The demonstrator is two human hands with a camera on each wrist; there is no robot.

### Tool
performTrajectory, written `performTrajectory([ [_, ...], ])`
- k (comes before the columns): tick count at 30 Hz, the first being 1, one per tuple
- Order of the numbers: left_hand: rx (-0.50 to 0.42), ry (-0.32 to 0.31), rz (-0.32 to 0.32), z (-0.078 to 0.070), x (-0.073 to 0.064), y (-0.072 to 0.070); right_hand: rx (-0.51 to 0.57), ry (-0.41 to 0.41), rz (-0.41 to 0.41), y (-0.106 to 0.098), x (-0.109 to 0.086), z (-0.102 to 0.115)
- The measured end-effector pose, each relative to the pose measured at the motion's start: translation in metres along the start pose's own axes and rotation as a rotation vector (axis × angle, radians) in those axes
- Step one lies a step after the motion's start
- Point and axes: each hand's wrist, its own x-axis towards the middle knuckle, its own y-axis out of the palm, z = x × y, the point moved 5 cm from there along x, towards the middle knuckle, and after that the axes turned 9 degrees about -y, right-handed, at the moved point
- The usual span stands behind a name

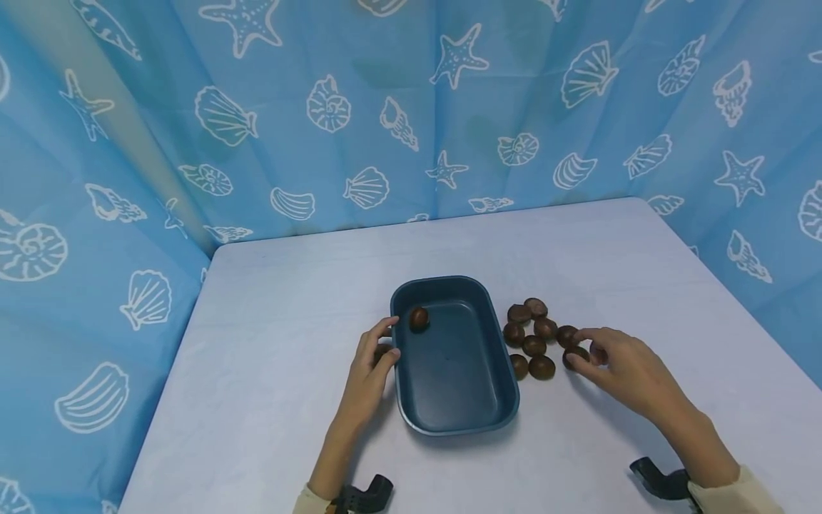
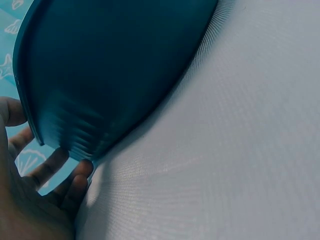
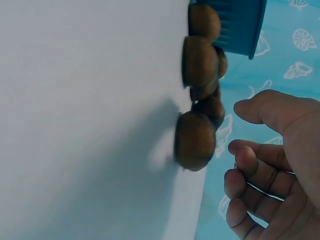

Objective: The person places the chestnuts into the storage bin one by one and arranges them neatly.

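Note:
A dark blue rectangular tray (image 1: 456, 389) stands on the white table, with one brown chestnut (image 1: 419, 314) in its far left part. My left hand (image 1: 363, 382) touches the tray's left rim with its fingertips; the left wrist view shows those fingers (image 2: 47, 170) spread along the ribbed outer wall. Several chestnuts (image 1: 534, 346) lie in a loose group right of the tray. Over the group's right edge is my right hand (image 1: 626, 368), thumb and fingers parted around the nearest chestnut (image 3: 195, 141). In the right wrist view a gap separates that hand from the chestnut.
A white cloth (image 1: 270, 343) covers the table. Behind and beside it hangs a blue curtain (image 1: 359, 150) printed with white shells and starfish. A black camera mount sits on each wrist, one by the left sleeve (image 1: 310, 501), the other by the right sleeve (image 1: 738, 496).

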Motion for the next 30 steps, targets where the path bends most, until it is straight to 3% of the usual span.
performTrajectory([
  [8, -0.001, 0.016, 0.018, -0.033, -0.015, -0.005, 0.002, 0.078, 0.033, 0.010, -0.010, -0.011],
  [15, -0.007, 0.020, 0.022, -0.034, -0.015, -0.004, -0.025, 0.122, 0.065, 0.017, -0.012, -0.017],
  [26, 0.013, 0.010, 0.023, -0.033, -0.015, -0.005, -0.079, 0.083, 0.024, 0.020, -0.010, -0.014],
  [30, 0.014, 0.004, 0.019, -0.017, -0.007, -0.002, -0.072, 0.077, 0.019, 0.016, -0.011, -0.012],
])
